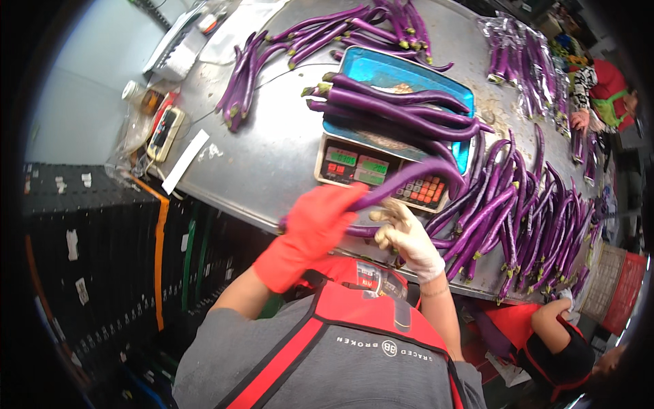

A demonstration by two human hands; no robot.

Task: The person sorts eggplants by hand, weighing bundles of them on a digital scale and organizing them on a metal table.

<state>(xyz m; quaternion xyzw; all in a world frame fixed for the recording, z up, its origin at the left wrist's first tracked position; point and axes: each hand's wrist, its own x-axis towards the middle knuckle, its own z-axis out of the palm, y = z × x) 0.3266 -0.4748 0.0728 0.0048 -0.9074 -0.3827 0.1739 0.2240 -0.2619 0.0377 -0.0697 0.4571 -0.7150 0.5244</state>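
My left hand [317, 232], in a red rubber glove, grips one end of a long purple eggplant [414, 179] that curves over the scale's keypad. My right hand [409, 237], in a whitish glove, is just right of it, fingers apart, holding nothing. Beyond both hands, several eggplants [398, 105] lie across the blue tray [352, 59] of a digital scale [327, 171] with lit displays. Another eggplant [365, 231] lies near the table edge, partly behind my hands. A long row of eggplants [541, 225] spreads over the table to the right.
More eggplants [306, 36] lie on the metal table [286, 128] at the far left, with plastic-bagged ones [516, 66] at the far right. A power strip [166, 133] and a white paper strip [185, 161] lie left. Black crates [102, 250] stand below. Co-workers [552, 332] are at the right.
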